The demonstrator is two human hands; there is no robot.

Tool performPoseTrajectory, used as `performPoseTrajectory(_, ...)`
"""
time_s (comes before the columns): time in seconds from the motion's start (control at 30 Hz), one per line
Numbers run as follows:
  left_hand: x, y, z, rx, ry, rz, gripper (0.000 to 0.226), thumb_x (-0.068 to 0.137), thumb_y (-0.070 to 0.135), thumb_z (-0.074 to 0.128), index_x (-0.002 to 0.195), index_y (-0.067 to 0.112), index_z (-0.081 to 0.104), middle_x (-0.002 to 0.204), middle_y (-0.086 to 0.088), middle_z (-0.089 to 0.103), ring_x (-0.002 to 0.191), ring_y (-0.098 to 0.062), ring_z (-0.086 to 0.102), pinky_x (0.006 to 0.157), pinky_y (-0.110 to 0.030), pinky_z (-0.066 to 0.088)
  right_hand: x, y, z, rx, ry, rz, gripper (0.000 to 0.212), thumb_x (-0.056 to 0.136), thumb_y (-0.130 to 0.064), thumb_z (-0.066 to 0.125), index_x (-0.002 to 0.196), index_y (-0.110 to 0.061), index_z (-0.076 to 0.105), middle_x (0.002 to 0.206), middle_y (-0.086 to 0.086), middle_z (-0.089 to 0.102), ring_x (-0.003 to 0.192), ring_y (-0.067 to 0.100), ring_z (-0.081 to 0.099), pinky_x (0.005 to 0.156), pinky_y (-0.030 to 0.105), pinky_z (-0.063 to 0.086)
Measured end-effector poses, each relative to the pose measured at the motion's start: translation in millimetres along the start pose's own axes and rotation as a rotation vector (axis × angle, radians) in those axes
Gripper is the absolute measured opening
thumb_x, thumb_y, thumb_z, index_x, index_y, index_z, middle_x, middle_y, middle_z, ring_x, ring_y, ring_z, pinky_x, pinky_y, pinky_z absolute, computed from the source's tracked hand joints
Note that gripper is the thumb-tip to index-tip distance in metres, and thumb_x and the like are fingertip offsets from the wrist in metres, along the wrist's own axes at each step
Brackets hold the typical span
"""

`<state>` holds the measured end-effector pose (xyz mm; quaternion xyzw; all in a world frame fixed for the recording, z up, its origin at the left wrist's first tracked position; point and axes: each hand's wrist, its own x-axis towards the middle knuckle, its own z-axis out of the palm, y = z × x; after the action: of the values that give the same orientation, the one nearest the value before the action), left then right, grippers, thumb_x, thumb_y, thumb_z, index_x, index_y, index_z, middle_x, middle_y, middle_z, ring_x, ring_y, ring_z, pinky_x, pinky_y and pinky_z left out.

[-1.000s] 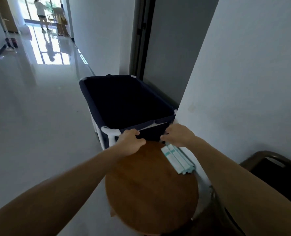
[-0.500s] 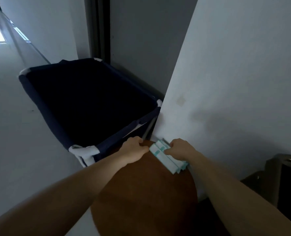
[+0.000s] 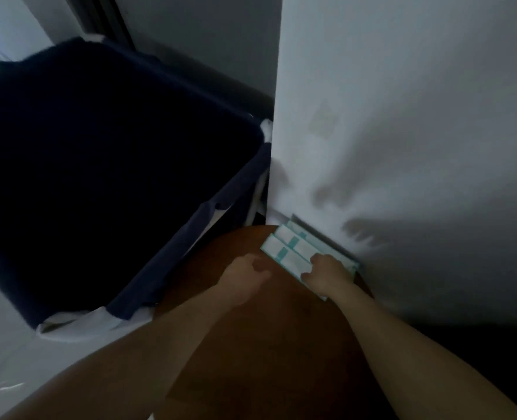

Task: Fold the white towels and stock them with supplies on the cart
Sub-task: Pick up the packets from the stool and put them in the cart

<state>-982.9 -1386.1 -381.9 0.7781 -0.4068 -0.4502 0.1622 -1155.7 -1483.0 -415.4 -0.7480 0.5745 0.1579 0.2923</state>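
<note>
Since a second ago the left grip (image 3: 245,275) has left the one cart's (image 3: 187,234) rim and lies loose, holding nothing, on the tabletop (image 3: 251,344). The right grip (image 3: 326,275) curls over at least three packets (image 3: 284,250) at its far right edge.

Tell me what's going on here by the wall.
A person is at a round wooden table next to a dark blue fabric cart. Their right hand curls over a few white packets with teal bands at the table's edge against the wall. Their left hand rests just beside them, apparently holding nothing.
</note>
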Motion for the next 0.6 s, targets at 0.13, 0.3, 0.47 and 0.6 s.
performPoseTrajectory(0.13, 50, -15, 33, -0.047, -0.076, -0.059, 0.026, 0.094, 0.024, 0.063, 0.117, 0.012, 0.063, 0.105, 0.001, 0.061, 0.105, -0.021, 0.059, 0.083, -0.026, 0.04, 41, 22, 39, -0.024, 0.006, 0.046, 0.051, 0.096, -0.04, 0.054, 0.138, -0.013, 0.044, 0.134, 0.014, 0.045, 0.123, 0.034, 0.046, 0.098, 0.041, 0.045)
performPoseTrajectory(0.3, 96, -35, 71, -0.19, -0.042, -0.064, 0.021, 0.089, 0.015, 0.066, 0.082, 0.032, 0.057, 0.09, 0.013, 0.062, 0.088, -0.011, 0.061, 0.078, -0.026, 0.048, 78, 33, 76, -0.151, 0.141, 0.053, 0.048, 0.093, -0.038, 0.059, 0.132, -0.014, 0.045, 0.131, 0.013, 0.043, 0.12, 0.03, 0.045, 0.094, 0.043, 0.045)
performPoseTrajectory(0.47, 118, -52, 93, -0.223, -0.022, -0.133, 0.024, 0.086, 0.015, 0.07, 0.077, 0.031, 0.053, 0.081, 0.012, 0.059, 0.077, -0.007, 0.057, 0.077, -0.028, 0.047, 84, 34, 104, -0.221, 0.163, 0.086, 0.052, 0.09, -0.038, 0.063, 0.131, -0.016, 0.041, 0.121, 0.008, 0.055, 0.11, 0.026, 0.056, 0.089, 0.039, 0.044)
performPoseTrajectory(0.6, 119, -54, 102, -0.29, -0.015, -0.192, 0.018, 0.086, 0.013, 0.072, 0.082, 0.022, 0.057, 0.085, -0.001, 0.063, 0.083, -0.018, 0.061, 0.08, -0.034, 0.049, 80, 37, 113, -0.199, 0.113, -0.001, 0.036, 0.093, -0.041, 0.059, 0.117, -0.015, 0.06, 0.118, 0.01, 0.061, 0.11, 0.027, 0.058, 0.09, 0.036, 0.044)
